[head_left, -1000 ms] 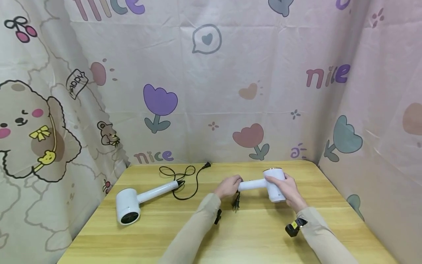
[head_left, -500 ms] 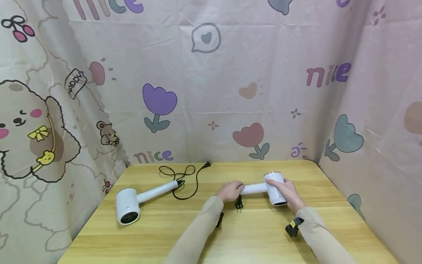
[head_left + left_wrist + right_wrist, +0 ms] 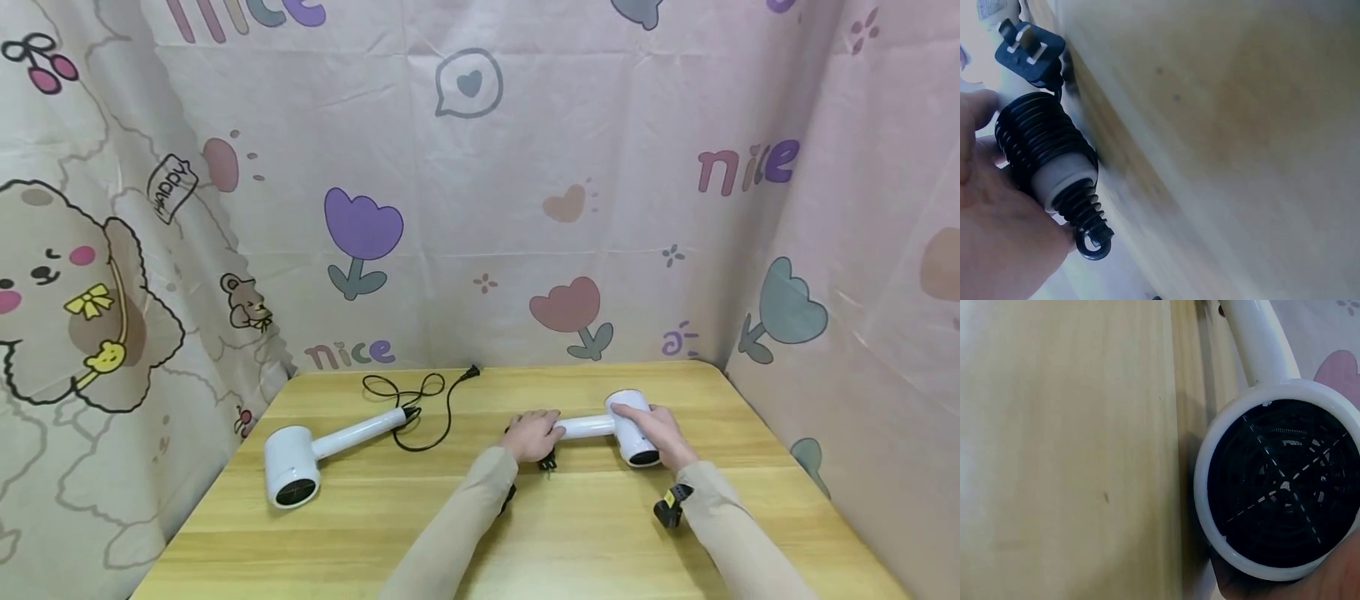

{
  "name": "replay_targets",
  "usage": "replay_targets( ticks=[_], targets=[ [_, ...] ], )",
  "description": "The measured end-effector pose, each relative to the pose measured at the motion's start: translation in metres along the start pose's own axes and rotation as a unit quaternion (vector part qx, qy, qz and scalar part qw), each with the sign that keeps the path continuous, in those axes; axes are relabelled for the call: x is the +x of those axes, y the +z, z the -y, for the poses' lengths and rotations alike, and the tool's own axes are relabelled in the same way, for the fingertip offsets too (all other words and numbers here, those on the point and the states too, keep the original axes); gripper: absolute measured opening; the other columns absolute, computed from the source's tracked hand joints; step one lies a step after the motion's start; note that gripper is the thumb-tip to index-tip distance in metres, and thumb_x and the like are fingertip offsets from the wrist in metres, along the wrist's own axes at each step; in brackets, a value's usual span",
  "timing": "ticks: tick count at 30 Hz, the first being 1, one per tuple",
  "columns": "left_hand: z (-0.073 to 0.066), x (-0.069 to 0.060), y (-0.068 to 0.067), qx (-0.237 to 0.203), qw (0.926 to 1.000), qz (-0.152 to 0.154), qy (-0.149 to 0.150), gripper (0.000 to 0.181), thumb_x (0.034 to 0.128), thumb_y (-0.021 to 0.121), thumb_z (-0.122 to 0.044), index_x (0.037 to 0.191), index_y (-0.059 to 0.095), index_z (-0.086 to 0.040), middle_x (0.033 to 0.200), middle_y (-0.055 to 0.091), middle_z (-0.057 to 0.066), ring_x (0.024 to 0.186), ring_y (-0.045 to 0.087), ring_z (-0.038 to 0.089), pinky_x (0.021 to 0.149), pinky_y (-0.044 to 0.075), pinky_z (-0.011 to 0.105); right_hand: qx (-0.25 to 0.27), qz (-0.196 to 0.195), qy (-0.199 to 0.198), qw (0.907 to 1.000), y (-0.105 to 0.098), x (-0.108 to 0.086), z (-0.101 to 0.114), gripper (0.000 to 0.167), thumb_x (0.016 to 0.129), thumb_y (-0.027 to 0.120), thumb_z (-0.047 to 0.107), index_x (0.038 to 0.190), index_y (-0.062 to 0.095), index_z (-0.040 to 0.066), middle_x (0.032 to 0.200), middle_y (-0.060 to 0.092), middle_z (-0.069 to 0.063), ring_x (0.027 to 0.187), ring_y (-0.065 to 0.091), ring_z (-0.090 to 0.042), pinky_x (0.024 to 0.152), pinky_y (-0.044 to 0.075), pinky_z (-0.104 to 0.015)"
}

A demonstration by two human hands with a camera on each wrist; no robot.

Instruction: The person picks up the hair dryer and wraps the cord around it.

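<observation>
A white hair dryer [image 3: 588,427] lies on its side at the right of the table, handle pointing left. My right hand [image 3: 664,435] grips its round head, thumb over the top. The dark grille [image 3: 1285,481] of that head faces the right wrist view. At the handle's end, my left hand [image 3: 532,435] rests with fingers fairly straight over the wound black cord [image 3: 1041,137]. The cord's plug [image 3: 1030,53] hangs beside the handle. A second white hair dryer [image 3: 291,463] lies at the left, touched by neither hand.
The second dryer's black cord [image 3: 448,417] loops loosely behind its handle, its plug [image 3: 471,372] near the table's back edge. The wooden table [image 3: 360,533] meets a printed curtain [image 3: 480,200] at the back and sides.
The right-hand dryer has shifted slightly right and lower, with both hands following. My left fingers, bent at the handle's end before, now lie straighter over it. The left dryer stays put.
</observation>
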State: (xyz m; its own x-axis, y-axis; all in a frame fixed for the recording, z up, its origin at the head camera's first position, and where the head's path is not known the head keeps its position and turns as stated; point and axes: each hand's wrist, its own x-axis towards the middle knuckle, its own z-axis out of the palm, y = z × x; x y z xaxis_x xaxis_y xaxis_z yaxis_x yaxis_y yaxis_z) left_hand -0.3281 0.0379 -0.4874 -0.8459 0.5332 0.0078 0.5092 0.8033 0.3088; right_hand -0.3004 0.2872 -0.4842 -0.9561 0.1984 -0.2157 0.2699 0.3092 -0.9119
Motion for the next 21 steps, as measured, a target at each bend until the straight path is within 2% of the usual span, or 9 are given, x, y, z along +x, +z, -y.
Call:
replay_targets(
  ticks=[5, 9, 12, 17, 21],
  targets=[
    [-0.001, 0.000, -0.003, 0.013, 0.9997, -0.017, 0.009, 0.048, 0.1061, 0.039, -0.036, 0.149, 0.042, -0.014, 0.148, 0.049, 0.007, 0.138, 0.044, 0.023, 0.114, 0.035, 0.043, -0.012, -0.002, -0.004, 0.9999, -0.006, 0.010, 0.004, 0.079, 0.085, 0.069, 0.055, 0.125, 0.047, -0.008, 0.089, 0.061, -0.008, 0.069, 0.061, -0.016, 0.063, 0.054, -0.029],
    [0.001, 0.001, -0.002, 0.049, 0.9977, -0.036, 0.029, 0.047, 0.1052, 0.043, -0.033, 0.147, 0.043, -0.011, 0.143, 0.053, 0.007, 0.132, 0.050, 0.020, 0.111, 0.040, 0.036, -0.041, -0.009, -0.011, 0.9991, -0.010, 0.013, 0.007, 0.081, 0.085, 0.068, 0.057, 0.127, 0.046, -0.009, 0.095, 0.059, -0.011, 0.074, 0.058, -0.017, 0.064, 0.051, -0.028],
    [0.003, -0.002, -0.003, 0.054, 0.9968, -0.042, 0.042, 0.049, 0.1046, 0.045, -0.033, 0.147, 0.043, -0.009, 0.143, 0.053, 0.008, 0.132, 0.050, 0.021, 0.112, 0.040, 0.036, -0.057, -0.018, -0.016, 0.9981, -0.010, 0.015, 0.008, 0.083, 0.084, 0.068, 0.059, 0.127, 0.046, -0.009, 0.099, 0.057, -0.013, 0.078, 0.057, -0.018, 0.065, 0.049, -0.027],
    [0.007, -0.010, -0.009, 0.038, 0.9976, -0.033, 0.047, 0.052, 0.1045, 0.045, -0.033, 0.148, 0.040, -0.006, 0.149, 0.046, 0.010, 0.138, 0.043, 0.023, 0.116, 0.035, 0.036, -0.073, -0.028, -0.021, 0.9968, -0.013, 0.018, 0.007, 0.085, 0.085, 0.066, 0.059, 0.129, 0.044, -0.011, 0.100, 0.056, -0.016, 0.080, 0.056, -0.020, 0.065, 0.048, -0.027],
    [0.011, -0.016, -0.014, 0.012, 0.9989, -0.026, 0.038, 0.053, 0.1043, 0.046, -0.033, 0.149, 0.038, -0.006, 0.152, 0.042, 0.012, 0.141, 0.039, 0.025, 0.118, 0.032, 0.038, -0.093, -0.030, -0.016, 0.9950, -0.015, 0.018, 0.008, 0.087, 0.086, 0.064, 0.060, 0.129, 0.043, -0.012, 0.102, 0.054, -0.018, 0.084, 0.055, -0.023, 0.065, 0.045, -0.026]
  ],
)
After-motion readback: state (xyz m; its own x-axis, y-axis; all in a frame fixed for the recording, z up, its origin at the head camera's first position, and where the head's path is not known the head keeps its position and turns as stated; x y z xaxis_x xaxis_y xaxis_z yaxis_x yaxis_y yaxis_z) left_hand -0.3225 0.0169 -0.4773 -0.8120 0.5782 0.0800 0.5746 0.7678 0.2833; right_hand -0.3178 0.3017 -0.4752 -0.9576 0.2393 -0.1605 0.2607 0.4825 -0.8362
